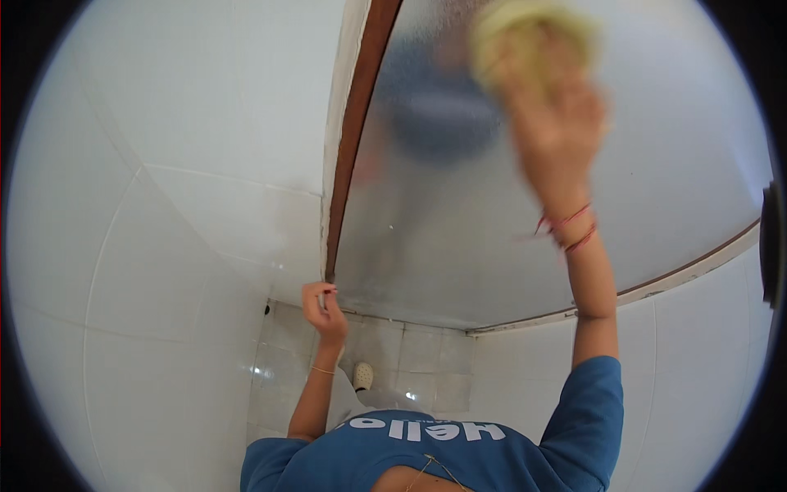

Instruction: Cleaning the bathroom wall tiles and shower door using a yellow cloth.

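Observation:
My right hand (556, 129) is raised at the upper right and presses a yellow cloth (532, 43) against a smooth grey door (492, 234); hand and cloth are blurred. Low at the centre left, my left hand (324, 310) has its fingers curled near the lower end of the brown door frame (350, 141). Nothing shows clearly between those fingers. The door surface bears a dim blue reflection and small droplets or specks near its top.
White tiled walls (184, 246) stand close at the left and the lower right. Grey floor tiles (384, 347) lie below, with my pale clog (363, 376) on them. A dark object (771, 246) juts in at the right rim.

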`<state>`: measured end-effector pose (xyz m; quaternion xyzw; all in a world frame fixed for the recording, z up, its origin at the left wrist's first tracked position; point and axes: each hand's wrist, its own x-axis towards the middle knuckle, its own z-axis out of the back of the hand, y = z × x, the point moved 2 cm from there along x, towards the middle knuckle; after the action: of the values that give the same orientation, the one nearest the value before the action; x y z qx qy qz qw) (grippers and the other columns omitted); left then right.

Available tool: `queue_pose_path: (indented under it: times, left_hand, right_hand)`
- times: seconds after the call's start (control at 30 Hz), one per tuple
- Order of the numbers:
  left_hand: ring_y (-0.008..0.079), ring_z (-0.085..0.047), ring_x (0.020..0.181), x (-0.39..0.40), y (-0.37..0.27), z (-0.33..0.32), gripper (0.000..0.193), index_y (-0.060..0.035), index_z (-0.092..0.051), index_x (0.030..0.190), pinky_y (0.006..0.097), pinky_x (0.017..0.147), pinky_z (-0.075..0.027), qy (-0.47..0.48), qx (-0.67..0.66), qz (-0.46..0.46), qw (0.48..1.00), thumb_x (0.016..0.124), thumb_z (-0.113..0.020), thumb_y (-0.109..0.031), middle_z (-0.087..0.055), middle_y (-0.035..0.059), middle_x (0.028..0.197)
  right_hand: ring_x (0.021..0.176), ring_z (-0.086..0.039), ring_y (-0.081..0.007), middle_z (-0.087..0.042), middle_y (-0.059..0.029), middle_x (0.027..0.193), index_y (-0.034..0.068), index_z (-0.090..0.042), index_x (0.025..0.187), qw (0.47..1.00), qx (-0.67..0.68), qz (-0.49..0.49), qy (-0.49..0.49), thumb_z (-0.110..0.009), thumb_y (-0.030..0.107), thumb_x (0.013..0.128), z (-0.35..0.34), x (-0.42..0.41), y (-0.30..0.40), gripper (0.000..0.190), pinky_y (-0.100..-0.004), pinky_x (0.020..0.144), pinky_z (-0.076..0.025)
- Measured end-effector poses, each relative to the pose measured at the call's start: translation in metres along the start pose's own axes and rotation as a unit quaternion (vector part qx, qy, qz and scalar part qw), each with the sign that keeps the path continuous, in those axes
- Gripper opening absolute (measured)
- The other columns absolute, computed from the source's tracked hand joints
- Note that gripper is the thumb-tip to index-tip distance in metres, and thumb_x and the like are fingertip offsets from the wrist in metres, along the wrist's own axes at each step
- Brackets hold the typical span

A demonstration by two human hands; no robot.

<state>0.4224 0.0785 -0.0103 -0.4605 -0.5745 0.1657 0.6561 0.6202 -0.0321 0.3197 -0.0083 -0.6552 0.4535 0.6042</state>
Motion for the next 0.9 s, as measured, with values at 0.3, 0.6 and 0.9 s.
queue_pose_path:
  times: [0.3,0.6,0.9]
  left_hand:
    - [0.0077,-0.039,0.056,-0.035,-0.007,0.054,0.018,-0.0005,-0.052,0.087,0.023,0.056,-0.039,-0.078,0.02,0.116,0.99,0.088,-0.033,-0.003,-0.044,0.0026,0.064]
    - [0.0091,-0.042,0.057,-0.063,-0.022,0.071,0.02,-0.0011,-0.052,0.089,0.024,0.058,-0.041,-0.057,0.031,0.148,0.987,0.087,-0.033,-0.002,-0.044,0.0027,0.062]
    - [0.0094,-0.043,0.058,-0.044,-0.026,0.075,0.019,-0.0009,-0.052,0.089,0.0238,0.059,-0.04,-0.058,0.027,0.145,0.987,0.087,-0.033,-0.002,-0.045,0.0029,0.063]
  right_hand:
    - [0.097,-0.053,-0.038,-0.051,-0.0141,0.118,0.018,-0.053,0.122,0.997,0.052,-0.048,0.034,-0.051,0.013,0.073,-0.012,-0.023,0.091,0.049,-0.0466,0.081,-0.044]
    - [0.087,-0.05,-0.0144,-0.048,-0.0081,0.121,0.003,-0.061,0.106,0.857,0.231,0.394,0.238,-0.054,0.017,0.076,-0.029,-0.224,0.223,0.034,-0.0291,0.074,-0.043]
    - [0.104,-0.049,-0.0294,-0.051,-0.011,0.118,0.018,-0.059,0.113,0.991,-0.044,-0.073,-0.102,-0.059,0.02,0.073,0.014,-0.005,-0.04,0.04,-0.0388,0.077,-0.039]
